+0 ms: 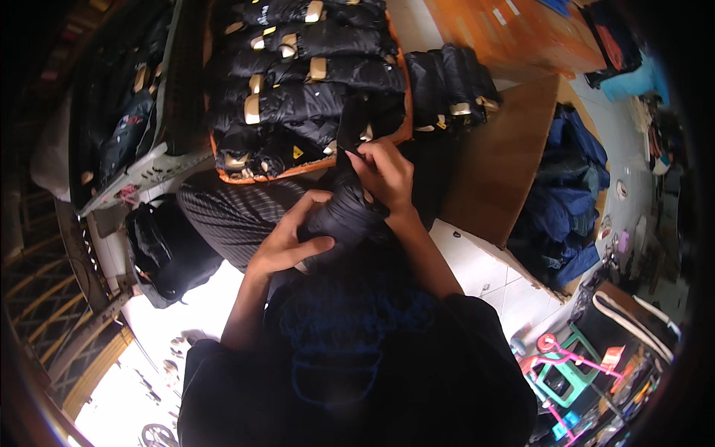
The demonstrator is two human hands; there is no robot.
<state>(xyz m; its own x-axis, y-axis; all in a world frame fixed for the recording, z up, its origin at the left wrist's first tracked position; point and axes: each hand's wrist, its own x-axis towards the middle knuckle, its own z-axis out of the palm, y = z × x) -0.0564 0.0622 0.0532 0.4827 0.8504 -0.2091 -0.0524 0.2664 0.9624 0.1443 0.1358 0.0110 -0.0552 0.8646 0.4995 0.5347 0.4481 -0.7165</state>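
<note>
A bundle of rolled black cloth (339, 212), perhaps a garment, rests above my lap. My left hand (290, 237) wraps around its near left side, thumb laid along the roll. On the far right side, my right hand (386, 173) pinches a loose black flap that stands up from the bundle. Just beyond my hands is an orange crate (408, 97) packed with rows of similar black rolls (298, 100), many with beige tags or bands. The lower part of the bundle is hard to make out against my dark shirt.
More black rolls (450, 86) lie right of the crate. A cardboard box (499, 164) holds blue clothes (570, 194). Left are a grey crate (149, 167) of dark items and a black bag (167, 249). A green stool (570, 369) stands at lower right.
</note>
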